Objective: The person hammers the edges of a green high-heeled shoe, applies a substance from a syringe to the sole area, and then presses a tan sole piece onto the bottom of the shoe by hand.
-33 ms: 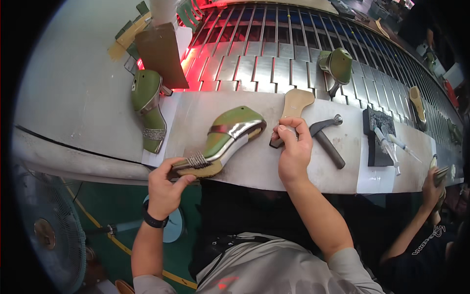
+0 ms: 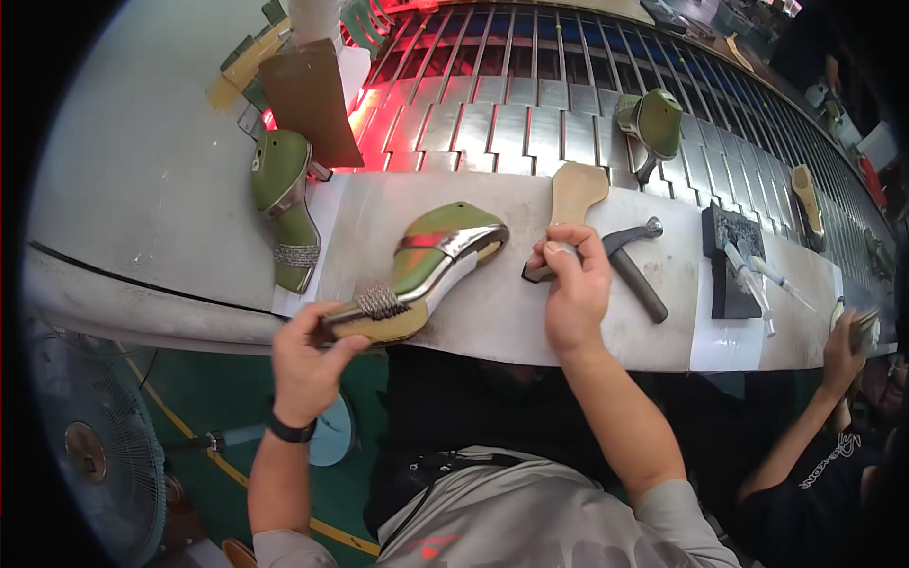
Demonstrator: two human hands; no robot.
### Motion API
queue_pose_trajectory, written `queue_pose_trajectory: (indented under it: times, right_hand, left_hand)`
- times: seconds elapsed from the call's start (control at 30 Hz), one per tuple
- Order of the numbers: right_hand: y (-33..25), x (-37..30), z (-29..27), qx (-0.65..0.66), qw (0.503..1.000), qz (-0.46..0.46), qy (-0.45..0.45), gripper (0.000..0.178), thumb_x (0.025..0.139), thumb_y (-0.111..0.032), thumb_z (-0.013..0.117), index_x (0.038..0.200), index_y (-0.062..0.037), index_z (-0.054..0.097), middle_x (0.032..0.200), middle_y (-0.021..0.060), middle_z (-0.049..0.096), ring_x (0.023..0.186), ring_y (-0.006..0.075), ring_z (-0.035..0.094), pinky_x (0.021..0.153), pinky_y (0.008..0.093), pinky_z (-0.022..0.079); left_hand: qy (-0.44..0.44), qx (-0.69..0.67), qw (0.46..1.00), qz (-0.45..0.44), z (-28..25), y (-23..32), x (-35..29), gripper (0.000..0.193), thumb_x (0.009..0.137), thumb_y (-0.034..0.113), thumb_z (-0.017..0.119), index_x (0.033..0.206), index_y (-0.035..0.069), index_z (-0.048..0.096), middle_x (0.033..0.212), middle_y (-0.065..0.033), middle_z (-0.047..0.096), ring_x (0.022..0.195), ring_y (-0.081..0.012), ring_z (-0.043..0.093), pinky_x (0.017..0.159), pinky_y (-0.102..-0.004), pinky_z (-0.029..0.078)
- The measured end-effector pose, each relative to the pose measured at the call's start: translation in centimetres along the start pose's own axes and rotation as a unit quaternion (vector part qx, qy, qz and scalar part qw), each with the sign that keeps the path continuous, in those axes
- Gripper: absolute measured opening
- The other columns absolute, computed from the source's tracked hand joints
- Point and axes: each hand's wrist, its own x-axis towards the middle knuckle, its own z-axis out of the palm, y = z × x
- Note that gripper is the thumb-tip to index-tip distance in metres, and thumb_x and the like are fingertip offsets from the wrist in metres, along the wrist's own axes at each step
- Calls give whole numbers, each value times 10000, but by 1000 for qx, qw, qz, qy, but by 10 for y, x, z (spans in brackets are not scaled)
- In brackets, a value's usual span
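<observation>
My left hand (image 2: pixel 312 355) grips the toe end of a high-heel sandal (image 2: pixel 440 265) on a green shoe last. The sandal lies on its side, tilted over the worktable, with shiny silver straps and a braided toe band. My right hand (image 2: pixel 576 284) is closed in a pinch at the narrow end of a tan insole (image 2: pixel 579 189), which runs behind the fingers. Just beside that hand lies a dark hammer (image 2: pixel 636 279), partly hidden by the fingers. A second sandal on a green last (image 2: pixel 284 208) rests at the left.
A metal slat conveyor (image 2: pixel 530 123) runs behind the table, carrying another green-lasted sandal (image 2: pixel 658 123). On the right are a dark block (image 2: pixel 734 284), syringes (image 2: pixel 753 284) and another insole (image 2: pixel 807 199). A co-worker's hand (image 2: pixel 841 355) works farther right. A fan (image 2: pixel 90 450) stands lower left.
My left hand has shifted slightly left and turned the sandal a little, showing more of its underside at the toe. The insole's wide end has tipped up slightly.
</observation>
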Motion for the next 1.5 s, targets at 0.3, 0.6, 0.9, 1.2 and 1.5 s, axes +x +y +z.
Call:
queue_pose_trajectory:
  times: [0.3,0.6,0.9,1.2,1.5]
  right_hand:
    - [-11,0,-34,-92,988,-123,20,313,969,-89,654,1254,13,575,1043,130,692,876,152,667,843,305,558]
    - [-71,-3,-37,-409,870,-273,-6,347,863,-39,705,1193,15,614,983,125,706,864,218,685,813,365,551]
    - [-99,-23,-12,-828,404,-199,-332,311,827,-220,755,1059,-38,656,877,125,685,823,292,690,755,448,510]
    - [-64,-25,-18,-319,940,-80,-95,196,936,-116,763,1055,11,673,917,46,678,801,114,620,701,281,468]
    - [-47,-15,-8,-216,976,-8,-34,169,1029,-107,671,893,-11,644,654,-29,567,550,25,443,514,217,346]
  left_hand:
    - [41,-266,939,215,50,13,104,608,1041,411,673,1432,-28,517,1295,-194,683,1203,-264,662,1053,-416,526]
    - [-78,-449,889,34,84,38,155,513,1092,411,576,1391,-6,568,1213,-123,714,1062,-245,717,958,-414,588]
    - [-134,-432,888,-87,135,-10,161,421,1038,325,712,1315,22,621,1159,-71,737,1048,-158,716,920,-327,580]
    - [-103,-428,898,-18,147,-16,154,556,1102,494,558,1340,-5,613,1179,-101,739,1001,-158,738,877,-324,607]
    - [-108,-405,908,-24,142,-16,151,629,1123,551,461,1350,-18,608,1189,-120,739,1005,-158,735,877,-312,602]
